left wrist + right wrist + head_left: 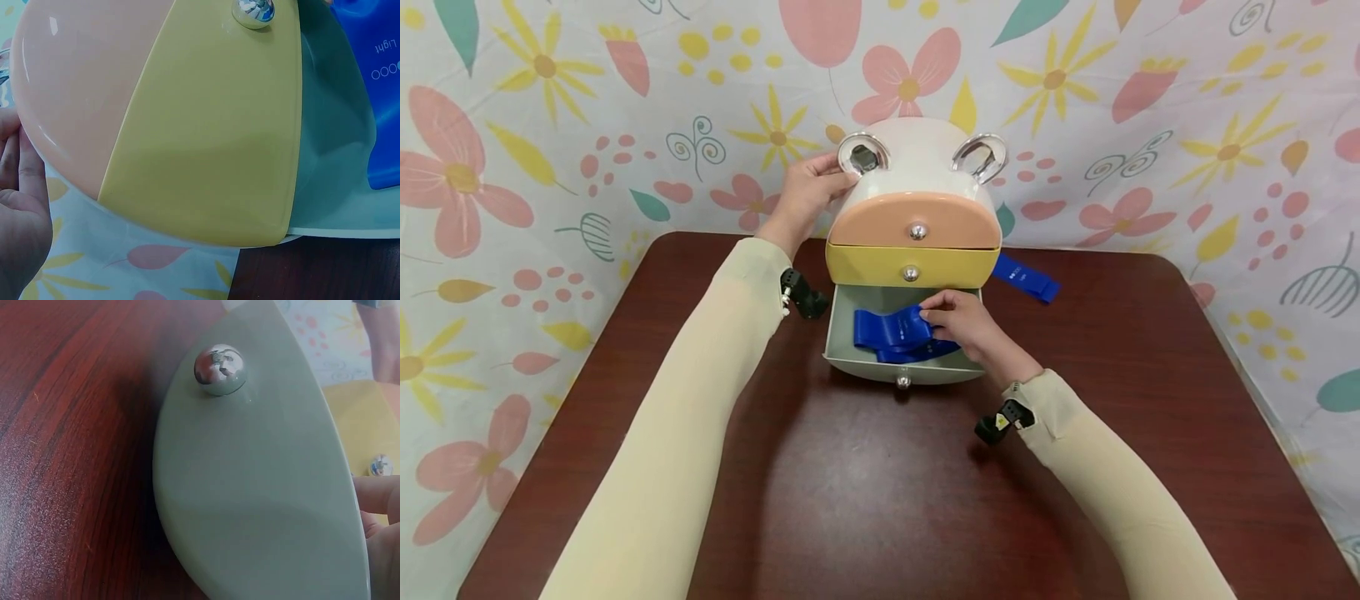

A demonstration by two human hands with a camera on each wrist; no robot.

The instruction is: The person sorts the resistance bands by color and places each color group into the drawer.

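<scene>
Blue band (891,332) — under right hand (964,323), in drawer (842,333).

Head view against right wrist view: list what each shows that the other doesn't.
Only the head view shows the right hand holding the blue band in the open drawer, the left hand on the cabinet, and a second band behind. Only the right wrist view shows the drawer front close up. Both show its knob and the table.

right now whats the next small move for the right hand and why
Probably let go of the blue band and lift the right hand clear. The band already lies inside the open green drawer, which is pulled out, while the left hand steadies the cabinet top.
</scene>
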